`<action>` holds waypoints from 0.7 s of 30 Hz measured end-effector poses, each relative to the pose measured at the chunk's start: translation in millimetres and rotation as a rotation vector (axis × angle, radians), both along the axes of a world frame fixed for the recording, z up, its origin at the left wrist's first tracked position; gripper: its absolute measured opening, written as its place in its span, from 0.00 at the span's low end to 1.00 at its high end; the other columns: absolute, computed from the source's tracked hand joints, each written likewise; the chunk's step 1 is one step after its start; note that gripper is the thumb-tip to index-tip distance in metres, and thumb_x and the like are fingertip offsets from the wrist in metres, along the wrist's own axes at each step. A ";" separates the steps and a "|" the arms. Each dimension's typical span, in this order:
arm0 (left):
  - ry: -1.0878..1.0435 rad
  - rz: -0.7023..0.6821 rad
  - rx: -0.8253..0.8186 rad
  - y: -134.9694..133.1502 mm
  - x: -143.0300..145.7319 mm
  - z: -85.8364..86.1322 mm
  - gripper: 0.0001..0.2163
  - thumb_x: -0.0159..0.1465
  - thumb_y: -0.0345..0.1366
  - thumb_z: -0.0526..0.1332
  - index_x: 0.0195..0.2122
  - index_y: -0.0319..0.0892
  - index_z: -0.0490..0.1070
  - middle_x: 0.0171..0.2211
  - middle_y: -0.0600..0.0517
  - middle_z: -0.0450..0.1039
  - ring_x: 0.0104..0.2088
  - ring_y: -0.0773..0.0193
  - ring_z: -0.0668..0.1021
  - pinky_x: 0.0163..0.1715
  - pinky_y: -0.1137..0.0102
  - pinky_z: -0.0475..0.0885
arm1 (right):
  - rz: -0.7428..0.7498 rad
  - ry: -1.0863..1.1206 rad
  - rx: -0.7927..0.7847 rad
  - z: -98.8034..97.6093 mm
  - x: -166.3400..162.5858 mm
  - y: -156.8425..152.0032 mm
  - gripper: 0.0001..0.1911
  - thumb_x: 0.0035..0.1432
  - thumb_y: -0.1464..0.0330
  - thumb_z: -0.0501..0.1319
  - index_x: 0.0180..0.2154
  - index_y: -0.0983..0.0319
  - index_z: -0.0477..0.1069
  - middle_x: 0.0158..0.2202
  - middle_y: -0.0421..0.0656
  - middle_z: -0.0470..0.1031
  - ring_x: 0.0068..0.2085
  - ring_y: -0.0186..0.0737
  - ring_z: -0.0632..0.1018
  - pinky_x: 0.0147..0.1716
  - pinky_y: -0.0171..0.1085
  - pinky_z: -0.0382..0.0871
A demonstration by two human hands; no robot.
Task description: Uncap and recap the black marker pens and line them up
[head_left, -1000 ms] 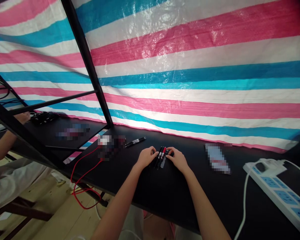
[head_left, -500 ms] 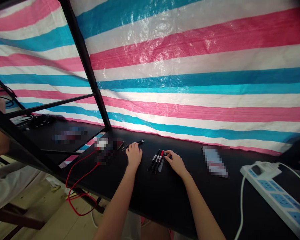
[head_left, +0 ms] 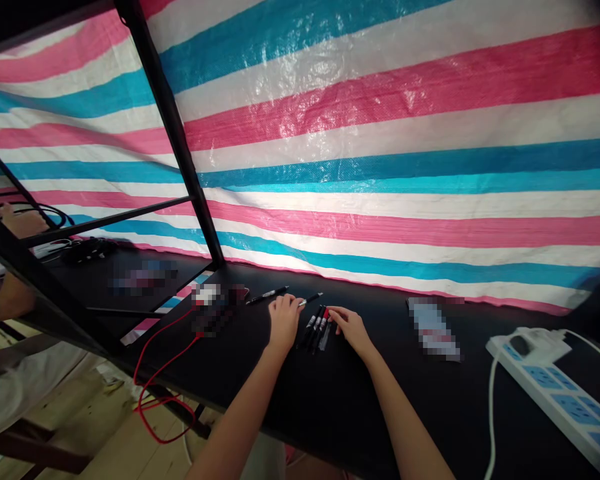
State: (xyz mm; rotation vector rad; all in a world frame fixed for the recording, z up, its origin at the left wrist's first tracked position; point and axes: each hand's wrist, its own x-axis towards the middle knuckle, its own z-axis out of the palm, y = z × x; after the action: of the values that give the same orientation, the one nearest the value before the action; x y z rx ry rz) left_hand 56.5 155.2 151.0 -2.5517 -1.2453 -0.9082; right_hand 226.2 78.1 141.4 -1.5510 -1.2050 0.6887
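My left hand [head_left: 284, 321] is closed on a black pen [head_left: 313, 299], which points up and to the right from its fingertips. Just right of it, several pens [head_left: 314, 328] lie side by side on the black desk [head_left: 260, 360]; one has a red part near its top. My right hand [head_left: 351, 328] is at the right side of this row, its bent fingers against the upper ends of the pens; part of its grip is hidden. Another black pen [head_left: 267, 295] lies alone behind my left hand, slanting up to the right.
A white power strip [head_left: 550, 380] with plugs sits at the right. A blurred flat item [head_left: 434, 330] lies right of my hands. Red cables [head_left: 147, 383] hang off the desk's left edge. Beyond a black metal frame [head_left: 173, 127], another person's hand [head_left: 23, 221] shows. Striped sheeting [head_left: 380, 193] hangs behind.
My left hand has moved right, from the loose pens toward the row, bringing one pen with it. The other loose pen stays behind. My right hand remains beside the row.
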 end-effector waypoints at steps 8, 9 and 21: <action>0.010 -0.252 -0.012 -14.7 4.0 9.2 0.09 0.64 0.35 0.50 0.42 0.47 0.67 0.37 0.52 0.66 0.39 0.64 0.66 0.41 0.65 0.56 | -0.087 0.397 0.147 2.3 -6.3 4.3 0.26 0.45 0.54 0.59 0.39 0.66 0.74 0.24 0.43 0.72 0.18 0.29 0.64 0.13 0.29 0.52; 0.009 -0.260 -0.014 -14.7 3.8 9.3 0.09 0.64 0.35 0.51 0.42 0.47 0.67 0.37 0.52 0.66 0.39 0.64 0.65 0.41 0.65 0.56 | -0.097 0.405 0.152 3.3 -5.9 3.6 0.25 0.45 0.54 0.60 0.39 0.66 0.75 0.22 0.43 0.71 0.18 0.29 0.63 0.14 0.30 0.52; -0.030 -0.215 -0.027 -8.5 -3.7 12.6 0.07 0.63 0.36 0.52 0.39 0.46 0.67 0.36 0.53 0.66 0.39 0.65 0.66 0.42 0.66 0.57 | -0.537 0.504 0.370 7.6 8.2 -1.2 0.20 0.46 0.56 0.59 0.36 0.65 0.71 0.21 0.39 0.68 0.18 0.27 0.63 0.15 0.28 0.53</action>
State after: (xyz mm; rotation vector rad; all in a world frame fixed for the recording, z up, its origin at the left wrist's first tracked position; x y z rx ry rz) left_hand 52.8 146.8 163.6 -2.7427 -1.0098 -0.9793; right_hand 234.4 76.9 149.1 -1.2095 -0.4708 0.4270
